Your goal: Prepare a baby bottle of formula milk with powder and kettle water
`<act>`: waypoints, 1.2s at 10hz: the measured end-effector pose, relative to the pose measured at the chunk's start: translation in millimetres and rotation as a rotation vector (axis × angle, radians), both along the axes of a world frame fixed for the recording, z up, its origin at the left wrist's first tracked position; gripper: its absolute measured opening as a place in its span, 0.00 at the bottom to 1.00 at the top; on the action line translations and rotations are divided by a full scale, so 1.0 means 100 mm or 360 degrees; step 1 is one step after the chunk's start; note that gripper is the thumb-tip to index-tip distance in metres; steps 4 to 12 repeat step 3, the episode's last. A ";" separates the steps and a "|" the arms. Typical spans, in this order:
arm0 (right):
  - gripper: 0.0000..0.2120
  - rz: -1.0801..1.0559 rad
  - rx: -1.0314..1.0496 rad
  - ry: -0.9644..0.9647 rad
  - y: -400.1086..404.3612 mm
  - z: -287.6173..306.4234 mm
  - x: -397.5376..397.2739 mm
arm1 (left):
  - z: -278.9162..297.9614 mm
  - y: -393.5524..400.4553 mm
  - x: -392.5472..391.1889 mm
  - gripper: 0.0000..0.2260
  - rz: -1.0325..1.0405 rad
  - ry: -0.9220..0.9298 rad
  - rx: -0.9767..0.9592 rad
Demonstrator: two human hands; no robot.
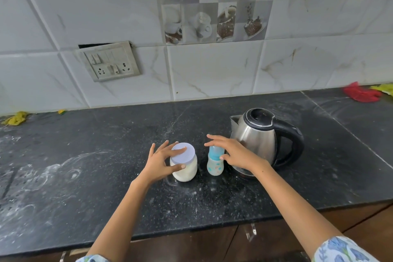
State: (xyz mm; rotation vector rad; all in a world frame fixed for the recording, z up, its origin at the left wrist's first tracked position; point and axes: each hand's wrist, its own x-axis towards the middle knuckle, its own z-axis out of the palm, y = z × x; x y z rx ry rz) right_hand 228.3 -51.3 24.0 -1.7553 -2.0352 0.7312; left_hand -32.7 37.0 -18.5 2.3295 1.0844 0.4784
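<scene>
Reaching in: left hand (162, 160) spread around the lidded powder jar (184, 164), right hand (230, 152) open over the capped bottle (215, 160), kettle (261, 140) handy mid-surface (106, 176), nothing gripped.

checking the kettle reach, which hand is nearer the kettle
Right. The right hand is over the bottle, right beside the kettle. The left hand is at the jar, farther away.

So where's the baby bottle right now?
In the head view the baby bottle stands upright on the black counter, near centre, between the powder jar on its left and the kettle on its right, under the right hand.
</scene>
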 end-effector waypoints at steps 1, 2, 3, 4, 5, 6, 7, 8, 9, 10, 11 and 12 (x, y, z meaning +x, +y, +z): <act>0.37 -0.0010 0.0024 -0.0111 -0.06 -0.02 -0.02 | 0.03 0.02 -0.05 0.33 -0.0085 0.0165 0.0058; 0.36 -0.0124 0.0267 -0.0310 -0.21 -0.10 -0.11 | 0.12 -0.08 -0.01 0.36 -0.0046 0.0379 0.0356; 0.34 -0.0233 0.0583 -0.0455 -0.28 -0.11 -0.19 | 0.19 -0.18 0.02 0.34 0.0136 0.0299 0.0670; 0.34 -0.0233 0.0583 -0.0455 -0.28 -0.11 -0.19 | 0.19 -0.18 0.02 0.34 0.0136 0.0299 0.0670; 0.34 -0.0233 0.0583 -0.0455 -0.28 -0.11 -0.19 | 0.19 -0.18 0.02 0.34 0.0136 0.0299 0.0670; 0.34 -0.0233 0.0583 -0.0455 -0.28 -0.11 -0.19 | 0.19 -0.18 0.02 0.34 0.0136 0.0299 0.0670; 0.34 -0.0233 0.0583 -0.0455 -0.28 -0.11 -0.19 | 0.19 -0.18 0.02 0.34 0.0136 0.0299 0.0670; 0.34 -0.0233 0.0583 -0.0455 -0.28 -0.11 -0.19 | 0.19 -0.18 0.02 0.34 0.0136 0.0299 0.0670; 0.34 -0.0233 0.0583 -0.0455 -0.28 -0.11 -0.19 | 0.19 -0.18 0.02 0.34 0.0136 0.0299 0.0670; 0.34 -0.0233 0.0583 -0.0455 -0.28 -0.11 -0.19 | 0.19 -0.18 0.02 0.34 0.0136 0.0299 0.0670; 0.34 -0.0233 0.0583 -0.0455 -0.28 -0.11 -0.19 | 0.19 -0.18 0.02 0.34 0.0136 0.0299 0.0670; 0.34 -0.0233 0.0583 -0.0455 -0.28 -0.11 -0.19 | 0.19 -0.18 0.02 0.34 0.0136 0.0299 0.0670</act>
